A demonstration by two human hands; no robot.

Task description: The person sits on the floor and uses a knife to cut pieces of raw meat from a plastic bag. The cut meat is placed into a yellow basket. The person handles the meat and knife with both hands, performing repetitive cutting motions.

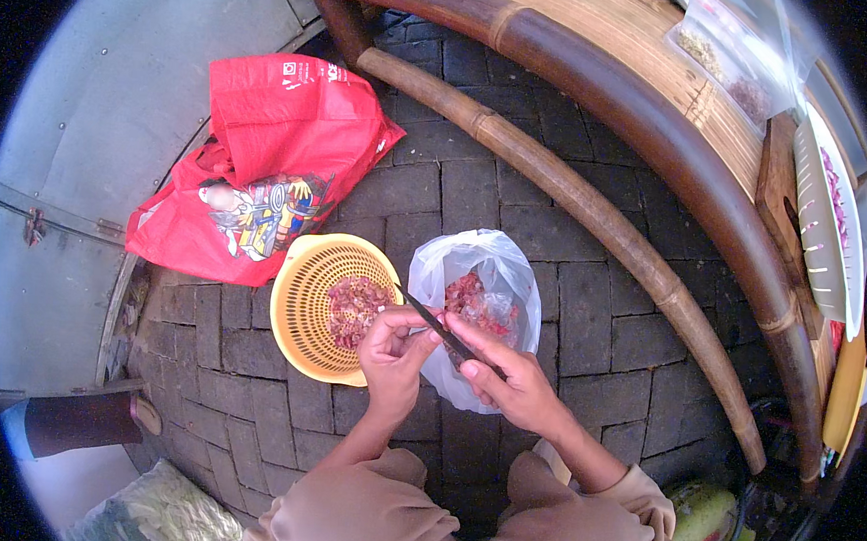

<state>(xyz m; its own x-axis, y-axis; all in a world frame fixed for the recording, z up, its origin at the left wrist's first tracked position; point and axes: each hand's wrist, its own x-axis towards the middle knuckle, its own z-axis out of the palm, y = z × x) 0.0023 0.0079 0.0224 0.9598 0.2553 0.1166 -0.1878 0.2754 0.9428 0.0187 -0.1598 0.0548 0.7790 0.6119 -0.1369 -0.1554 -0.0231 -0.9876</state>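
Observation:
My right hand point(512, 386) is closed around a dark knife point(430, 317), its blade pointing up and left across my left fingertips. My left hand point(395, 352) pinches a small reddish piece point(441, 317) against the blade; fingers and knife mostly hide it. Below my left hand, a yellow plastic colander point(296, 337) on the paving holds reddish-purple pieces point(359, 307), seemingly peeled shallots. Beside it, under the knife and my right hand, stands a translucent white plastic bag point(524, 274), its mouth spread wide. Red scraps point(469, 294) and a crumpled clear wrapper point(501, 306) lie inside it.
A red reusable bag point(294, 130) slumps beyond the colander, by a metal panel point(84, 125). Bamboo rails point(553, 178) of a bench curve along the right. On it are a clear container point(733, 62), a wooden board point(778, 191) and a white basket point(815, 244). A filled plastic bag point(158, 512) sits lower left.

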